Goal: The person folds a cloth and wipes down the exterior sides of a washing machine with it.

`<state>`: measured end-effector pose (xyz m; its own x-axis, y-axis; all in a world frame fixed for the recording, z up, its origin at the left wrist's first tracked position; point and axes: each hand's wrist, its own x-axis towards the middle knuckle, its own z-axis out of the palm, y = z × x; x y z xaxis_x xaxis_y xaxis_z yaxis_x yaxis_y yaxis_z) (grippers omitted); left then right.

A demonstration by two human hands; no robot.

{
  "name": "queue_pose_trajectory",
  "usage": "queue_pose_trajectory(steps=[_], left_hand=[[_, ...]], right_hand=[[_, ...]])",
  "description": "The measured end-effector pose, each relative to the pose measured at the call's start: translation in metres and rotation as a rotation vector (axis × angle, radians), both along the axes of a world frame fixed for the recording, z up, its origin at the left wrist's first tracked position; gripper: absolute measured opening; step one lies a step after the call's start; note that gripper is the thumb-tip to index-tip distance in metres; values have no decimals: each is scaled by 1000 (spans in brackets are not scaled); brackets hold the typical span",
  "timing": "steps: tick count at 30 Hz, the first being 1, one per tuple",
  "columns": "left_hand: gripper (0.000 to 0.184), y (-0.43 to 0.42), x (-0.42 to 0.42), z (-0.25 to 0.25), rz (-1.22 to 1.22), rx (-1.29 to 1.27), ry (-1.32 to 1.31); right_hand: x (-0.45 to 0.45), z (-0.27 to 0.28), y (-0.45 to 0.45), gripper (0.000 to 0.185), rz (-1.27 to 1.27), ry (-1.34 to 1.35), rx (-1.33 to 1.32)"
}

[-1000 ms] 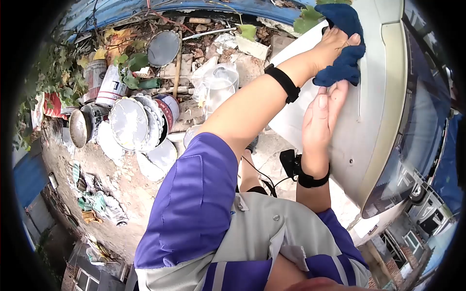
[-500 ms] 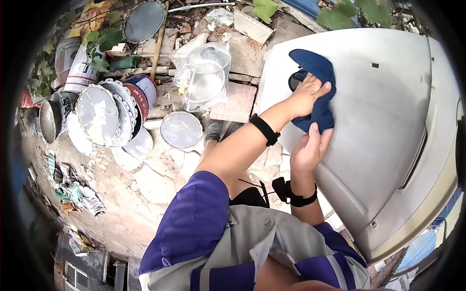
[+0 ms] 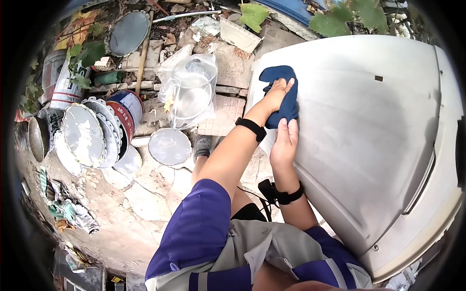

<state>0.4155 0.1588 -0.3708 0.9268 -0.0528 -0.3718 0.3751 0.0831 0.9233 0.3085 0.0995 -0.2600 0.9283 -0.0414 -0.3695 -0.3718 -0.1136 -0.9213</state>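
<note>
A dark blue cloth (image 3: 290, 99) lies bunched on the pale, smudged panel (image 3: 349, 121), near its left edge. My left hand (image 3: 276, 95) presses down on the cloth and grips it, with the thumb on top and some fingertips hidden in the folds. Just below, my right hand (image 3: 284, 145) is turned partly palm up. Its outstretched fingers touch the cloth's lower edge without visibly closing on it. Black straps go round both wrists, and a small black device is fixed to the right one.
Left of the panel are a clear plastic bag (image 3: 189, 92) with round containers, a grey round lid (image 3: 170, 146), stacked lids (image 3: 85, 136) and a paint bucket (image 3: 126, 111). A wooden stick (image 3: 144, 53) and a white tray (image 3: 239, 35) lie behind. Leaves (image 3: 335, 22) overhang the panel's far edge.
Both hands and the cloth have moved together across the panel toward its left edge. The view has shifted too, showing more of the panel's surface.
</note>
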Motion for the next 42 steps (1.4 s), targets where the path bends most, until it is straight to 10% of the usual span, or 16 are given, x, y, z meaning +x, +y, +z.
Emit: queue_pose_trajectory(steps=[11, 22, 29, 36, 42], left_hand=[[33, 41, 15, 212, 88, 156, -853], [46, 13, 17, 38, 198, 79, -377], [60, 34, -11, 120, -39, -569, -174], [46, 49, 14, 254, -117, -200, -729], [31, 45, 27, 271, -27, 16, -1016]], right_hand=[[9, 107, 22, 38, -19, -750, 99], [24, 66, 15, 42, 159, -340, -192], [39, 73, 15, 47, 157, -497, -383], [50, 134, 25, 45, -52, -745, -228], [58, 159, 27, 42, -142, -832, -246]])
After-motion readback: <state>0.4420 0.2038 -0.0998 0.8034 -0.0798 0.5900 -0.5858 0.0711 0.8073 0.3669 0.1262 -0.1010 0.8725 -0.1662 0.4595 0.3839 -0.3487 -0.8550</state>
